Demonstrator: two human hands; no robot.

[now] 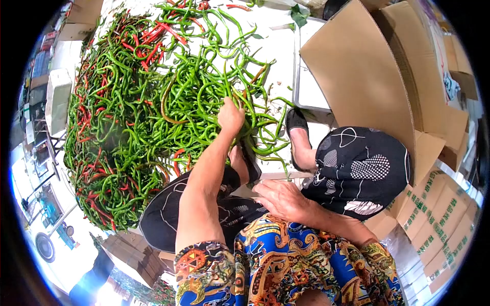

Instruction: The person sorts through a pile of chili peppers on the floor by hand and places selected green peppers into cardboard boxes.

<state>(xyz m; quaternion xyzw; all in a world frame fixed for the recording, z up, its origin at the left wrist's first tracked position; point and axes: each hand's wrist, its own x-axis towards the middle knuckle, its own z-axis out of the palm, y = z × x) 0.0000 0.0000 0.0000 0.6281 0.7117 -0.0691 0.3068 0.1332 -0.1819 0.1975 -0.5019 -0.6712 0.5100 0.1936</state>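
A large heap of long green chili peppers [178, 92] covers the white ground sheet in front of me, with red ones mixed in. At its near right side, my left hand [232, 116] reaches in, back upward, with fingers closed on a green chili pepper [226, 84] whose body points away from me. Other peppers lie close around those fingers. My right hand [283, 200] is held low over my lap, between my knees. Its fingers are curled together, and whatever they hold, if anything, is hidden.
A tall open cardboard box [357, 61] stands at my right, beside a metal-rimmed white tray [312, 86]. Printed cartons [439, 219] are further right. My dark shoe [296, 122] rests at the heap's right edge. Folded cardboard [135, 255] lies behind left.
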